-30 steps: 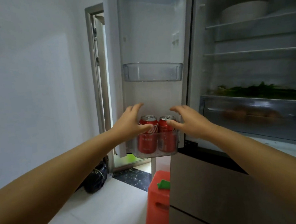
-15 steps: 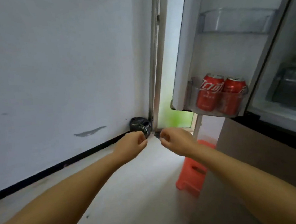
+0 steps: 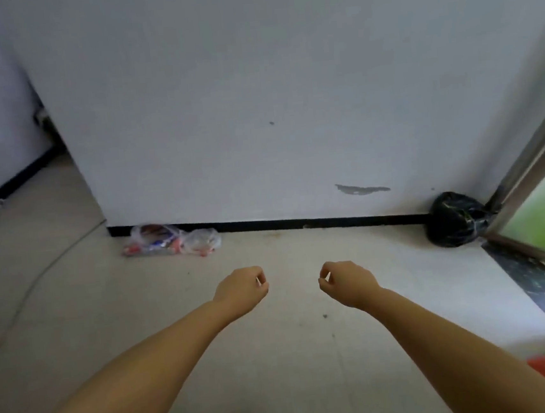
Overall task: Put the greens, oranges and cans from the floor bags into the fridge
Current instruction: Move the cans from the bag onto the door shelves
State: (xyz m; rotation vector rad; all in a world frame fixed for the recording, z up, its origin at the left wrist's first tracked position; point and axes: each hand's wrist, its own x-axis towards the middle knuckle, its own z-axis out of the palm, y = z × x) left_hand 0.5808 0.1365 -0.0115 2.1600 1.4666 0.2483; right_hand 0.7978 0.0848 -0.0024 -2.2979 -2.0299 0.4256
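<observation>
1. Both arms reach out over the bare floor [image 3: 295, 354]; the left hand [image 3: 242, 290] and right hand [image 3: 346, 282] hang level, well apart from each other, touching nothing.
2. Fingers: each hand is loosely curled, thumb near forefinger, and neither grips anything; both are empty.
3. The task's things: clear bags [image 3: 171, 241] lie crumpled at the foot of the wall [image 3: 255, 108], ahead and to the left; red and blue shows through the plastic, but whether that is cans I cannot tell.
4. A black bag [image 3: 453, 218], knotted, sits in the corner by the door frame [image 3: 532, 154], ahead and to the right; its contents are hidden.
5. The fridge is out of view, so what is stored cannot be judged here.
6. My read: this is a trip to the bags for another load; at least one fetch looks left, likely from the clear bags.
</observation>
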